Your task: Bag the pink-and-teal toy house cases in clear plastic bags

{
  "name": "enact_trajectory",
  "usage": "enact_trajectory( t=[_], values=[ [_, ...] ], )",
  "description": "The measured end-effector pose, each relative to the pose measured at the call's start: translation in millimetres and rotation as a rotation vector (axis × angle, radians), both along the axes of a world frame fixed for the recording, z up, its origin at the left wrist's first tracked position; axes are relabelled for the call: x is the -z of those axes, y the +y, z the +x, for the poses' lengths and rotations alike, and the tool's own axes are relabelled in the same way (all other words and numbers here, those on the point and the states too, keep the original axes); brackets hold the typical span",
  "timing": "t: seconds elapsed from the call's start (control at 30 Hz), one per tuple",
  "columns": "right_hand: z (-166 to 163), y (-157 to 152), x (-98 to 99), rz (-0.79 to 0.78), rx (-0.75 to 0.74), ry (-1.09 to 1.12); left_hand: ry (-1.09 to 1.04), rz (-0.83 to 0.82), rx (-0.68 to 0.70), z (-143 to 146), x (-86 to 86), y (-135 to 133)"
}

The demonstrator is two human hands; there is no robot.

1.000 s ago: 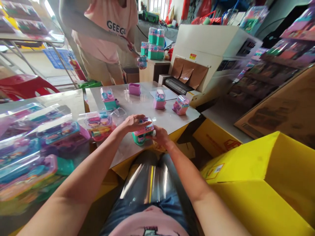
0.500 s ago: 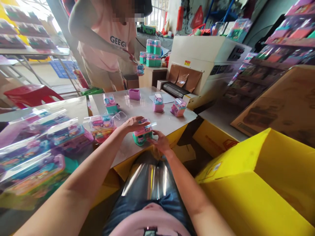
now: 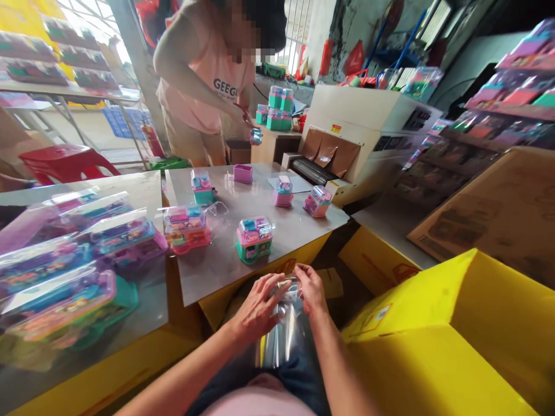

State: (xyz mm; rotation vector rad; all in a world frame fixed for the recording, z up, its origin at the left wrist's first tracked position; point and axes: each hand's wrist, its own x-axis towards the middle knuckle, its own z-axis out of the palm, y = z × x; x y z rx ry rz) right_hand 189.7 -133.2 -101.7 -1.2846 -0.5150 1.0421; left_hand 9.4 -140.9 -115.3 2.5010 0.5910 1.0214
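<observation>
My left hand [image 3: 261, 305] and my right hand [image 3: 311, 290] are together over my lap, just below the table's front edge. Between them is the upper end of a clear plastic film [image 3: 277, 341], whose shiny lower part lies on my thighs. Both hands have their fingers closed on the film's edge, the right in a pinch. Just beyond them on the table stands a toy case [image 3: 254, 240] with a green base, pink upper part and clear lid, apart from both hands. To its left is a pink and orange toy case [image 3: 186, 229].
More small toy cases [image 3: 284, 191] and a purple open box [image 3: 243, 173] stand on the grey table [image 3: 212, 283]. Film-covered cases [image 3: 73, 306] fill the left table. A co-worker [image 3: 203, 98] stands behind, near a conveyor machine [image 3: 359, 127]. A yellow carton [image 3: 411, 323] is at right.
Both hands have let go of the green and pink toy case, which stays on the table. They have come down to my lap and taken hold of the film.
</observation>
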Motion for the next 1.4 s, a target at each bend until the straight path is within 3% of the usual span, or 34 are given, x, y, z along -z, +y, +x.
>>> enact_trajectory(
  t=[0.07, 0.17, 0.27, 0.37, 0.47, 0.63, 0.83, 1.03, 1.2, 1.3, 1.4],
  values=[
    [-1, -5, -6.9, 0.040, -0.065, -0.027, -0.151, -0.243, -0.042, 2, -9.0, 5],
    [3, -17, -17.2, 0.153, -0.246, -0.167, -0.426, -0.771, -0.161, -3, -22.6, 12],
    [3, -25, -19.2, 0.221, -0.435, -0.312, -0.685, -1.180, -0.139, -8, -28.2, 16],
    [-4, -22, -14.3, 0.144, -0.475, -0.295, -0.850, -1.394, -0.049, -14, -31.1, 20],
    [-8, -17, -11.3, 0.092, -0.412, -0.288, -0.883, -1.507, -0.005, -23, -34.1, 23],
    [-1, -16, -12.4, 0.113, -0.282, -0.342, -0.816, -1.476, -0.061, -36, -31.6, 22],
    [6, -17, -2.9, 0.147, -0.264, -0.413, -0.698, -1.332, -0.168, -34, -17.5, 25],
    [27, -16, 8.0, 0.005, -0.271, -0.278, -0.503, -1.268, -0.218, -42, 0.8, 42],
    [36, -10, 23.2, -0.040, -0.304, -0.402, -0.330, -1.240, -0.225, -48, 18.3, 48],
    [43, 5, 21.7, -0.061, -0.396, -0.473, -0.221, -1.176, -0.253, -48, 18.7, 48],
    [47, 40, 5.1, -0.024, -0.456, -0.518, -0.165, -1.012, -0.354, -49, 7.1, 54]
  ],
)
